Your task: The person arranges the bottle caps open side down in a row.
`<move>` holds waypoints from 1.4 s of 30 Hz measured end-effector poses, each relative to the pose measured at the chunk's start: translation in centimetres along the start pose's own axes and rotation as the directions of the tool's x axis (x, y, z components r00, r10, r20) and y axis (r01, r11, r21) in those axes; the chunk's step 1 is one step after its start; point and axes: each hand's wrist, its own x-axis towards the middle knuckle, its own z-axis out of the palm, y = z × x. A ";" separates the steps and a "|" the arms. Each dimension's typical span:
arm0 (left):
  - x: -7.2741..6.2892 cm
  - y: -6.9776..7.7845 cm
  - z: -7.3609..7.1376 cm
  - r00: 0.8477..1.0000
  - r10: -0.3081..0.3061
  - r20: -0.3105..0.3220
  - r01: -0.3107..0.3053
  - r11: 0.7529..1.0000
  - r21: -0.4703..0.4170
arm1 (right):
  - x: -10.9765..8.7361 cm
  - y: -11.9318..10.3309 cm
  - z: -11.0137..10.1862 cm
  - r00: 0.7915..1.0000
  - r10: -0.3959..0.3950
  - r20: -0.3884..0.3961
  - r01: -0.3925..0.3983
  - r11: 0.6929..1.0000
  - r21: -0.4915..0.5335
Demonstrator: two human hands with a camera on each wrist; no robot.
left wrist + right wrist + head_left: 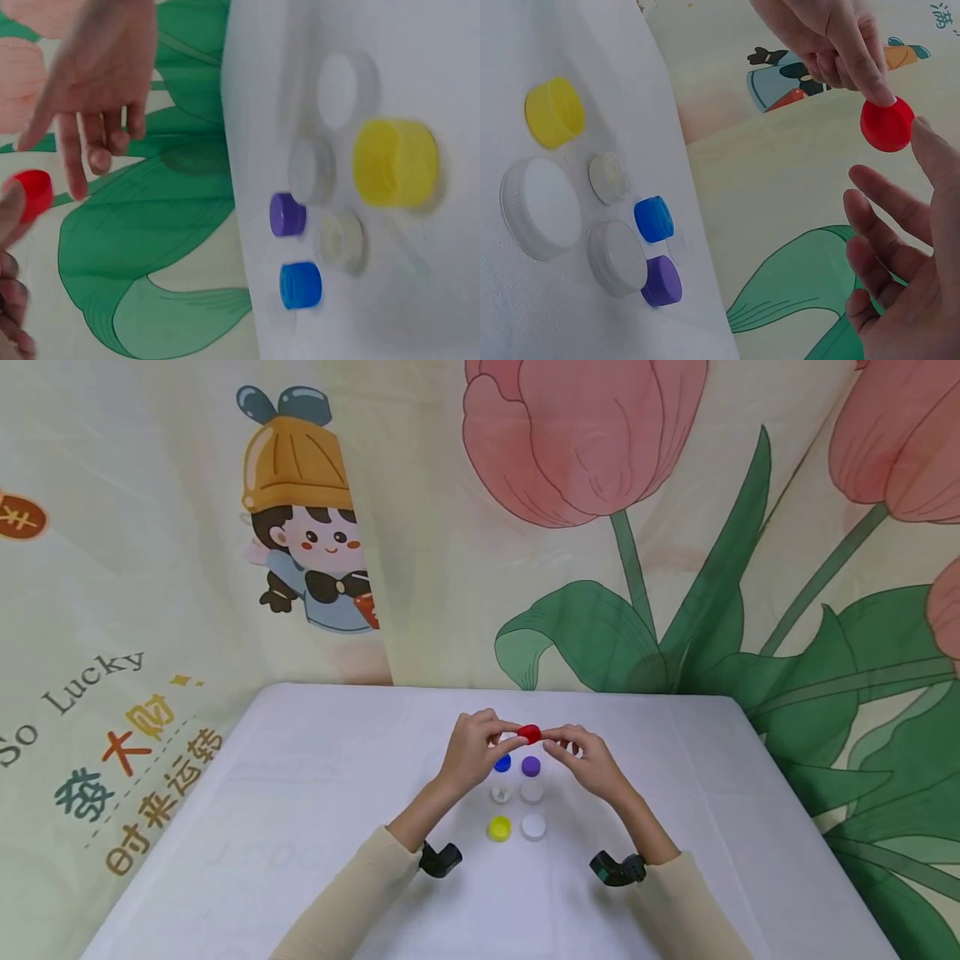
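Observation:
Raised over the far part of the table, a red bottle cap is pinched between the thumb and fingertip of my left hand. My right hand is held up on the cap's other side. In the right wrist view one of its fingertips comes right to the red rim, while the remaining fingers spread loosely and hold nothing. Beneath the hands stand a blue cap and a purple cap. Nearer lie a small whitish cap, a white cap, a yellow cap and a larger white cap.
The caps form two short columns on a white-covered table. Behind the table's back edge hangs a printed cloth with tulips and a cartoon figure. Both wrists wear black cameras, the left camera and right camera.

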 end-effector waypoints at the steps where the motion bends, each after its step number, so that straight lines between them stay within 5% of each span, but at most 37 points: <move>1: -0.1 -0.1 -0.1 0.997 0.079 -0.026 -0.078 0.996 0.047 | 0.1 -0.1 0.0 1.000 0.016 0.018 -0.017 0.999 0.029; 4: -0.2 -0.3 -0.4 0.957 0.282 -0.070 -0.269 0.950 0.157 | 0.3 -0.5 0.0 0.996 0.048 0.069 -0.056 0.992 0.117; 7: -0.3 -0.4 -0.6 0.911 0.406 -0.072 -0.381 0.896 0.229 | 0.3 -1.5 -0.1 0.993 0.064 0.103 -0.082 0.982 0.170; 10: -0.4 -0.3 -0.6 0.883 0.465 -0.056 -0.436 0.860 0.265 | 0.1 -2.8 -0.4 0.990 0.054 0.130 -0.079 0.979 0.189; 14: -0.3 -0.3 -0.4 0.872 0.488 -0.045 -0.457 0.844 0.282 | -0.2 -3.9 -0.7 0.989 0.020 0.145 -0.051 0.976 0.212; 17: -0.4 -0.4 -0.3 0.884 0.464 -0.055 -0.438 0.863 0.252 | -0.4 -4.0 -0.7 0.991 0.010 0.131 -0.038 0.976 0.213; 23: -0.6 -0.6 0.2 0.957 0.288 -0.045 -0.280 0.952 0.127 | -0.4 -3.8 -0.7 0.998 -0.010 0.069 -0.003 0.983 0.184; 26: -0.6 -0.6 0.4 0.977 0.211 -0.034 -0.207 0.974 0.086 | -0.4 -3.7 -0.6 0.999 -0.017 0.045 0.009 0.984 0.175; 35: 0.5 -1.2 1.6 0.995 0.103 0.008 -0.103 0.994 0.046 | 1.0 -0.4 0.1 0.996 -0.032 -0.082 0.041 0.993 0.114; 42: 2.5 -3.2 3.2 0.995 0.022 0.101 -0.036 0.989 0.142 | 2.9 3.5 1.2 0.973 -0.024 -0.230 0.027 1.000 0.013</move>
